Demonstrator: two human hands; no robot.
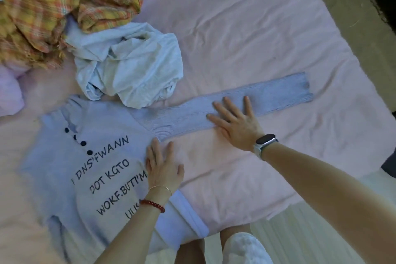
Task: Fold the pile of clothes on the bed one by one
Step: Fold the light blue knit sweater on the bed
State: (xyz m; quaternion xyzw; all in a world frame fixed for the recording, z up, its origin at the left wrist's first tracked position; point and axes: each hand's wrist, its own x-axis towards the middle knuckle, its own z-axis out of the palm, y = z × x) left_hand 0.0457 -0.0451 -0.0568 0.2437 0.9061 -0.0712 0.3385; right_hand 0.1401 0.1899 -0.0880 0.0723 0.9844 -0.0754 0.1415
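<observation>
Status: early stage. We have one garment laid out, none visibly folded.

1. Item in work: the pale lavender knit long-sleeve top with black lettering and dark buttons [102, 156] lies face up and flat on the pink bed sheet [246, 28], body at approx. 8 o'clock of the view, neckline toward 10 o'clock. Its ribbed sleeve [246, 105] runs straight out toward 3 o'clock, fully extended, cuff end free.

2. Left hand [164, 167]: fingers straight and spread, palm down, pressing the top's side edge near the armpit. Grips nothing.

3. Right hand [233, 120]: fingers straight and splayed, palm flat on the sleeve approx. mid-length. Grips nothing. A watch sits on that wrist.

4. Judgement: we're at the smoothing/flattening step, pre-fold. No fold line is made yet on this top; sleeve and body both remain to be folded in.

5. Remaining: the crumpled white cotton garment [130, 71] at 11 o'clock, touching the top's shoulder area, unfolded. Beyond it at 10–11 o'clock, the bunched yellow-orange plaid fabric [64, 2], also unfolded.

6. No finished stack is in view, so most of the task appears outstanding.
</observation>
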